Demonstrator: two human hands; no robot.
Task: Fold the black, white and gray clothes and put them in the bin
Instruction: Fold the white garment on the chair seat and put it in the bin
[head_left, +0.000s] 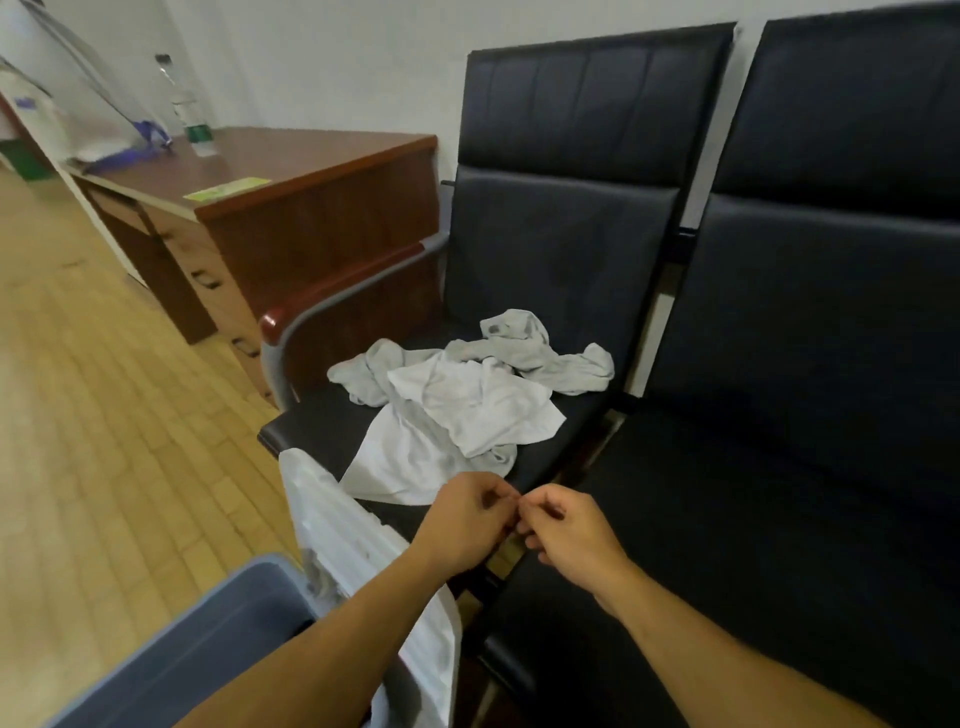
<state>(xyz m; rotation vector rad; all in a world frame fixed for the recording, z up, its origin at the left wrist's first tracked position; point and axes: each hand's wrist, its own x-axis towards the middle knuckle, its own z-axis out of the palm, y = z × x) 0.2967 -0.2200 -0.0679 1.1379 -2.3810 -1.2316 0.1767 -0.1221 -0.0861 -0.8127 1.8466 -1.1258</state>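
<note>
- Left hand and right hand meet fingertip to fingertip above the front edge of the left chair; the fingers of both are curled.
- Cannot tell whether they pinch anything; nothing readable shows between the tips.
- Both bare forearms come in from the bottom edge, the left one crossing over a white cloth.
- That white cloth hangs off the chair's front corner, down beside the bin.
- Just beyond the hands, a crumpled white shirt lies on the chair seat, its lower edge near the left hand.
- A gray garment lies bunched behind and partly under the white shirt, spread toward the backrest.
- No black garment can be made out against the black seat.
- Gray-blue bin sits on the floor at bottom left, near the hanging cloth; the inside is only partly in view.
- Second black chair stands just right of the first, seats side by side.
- Wooden bench stands left of the chairs against the wall, carrying a bottle and a green slip.
- Wood-pattern floor at left.
</note>
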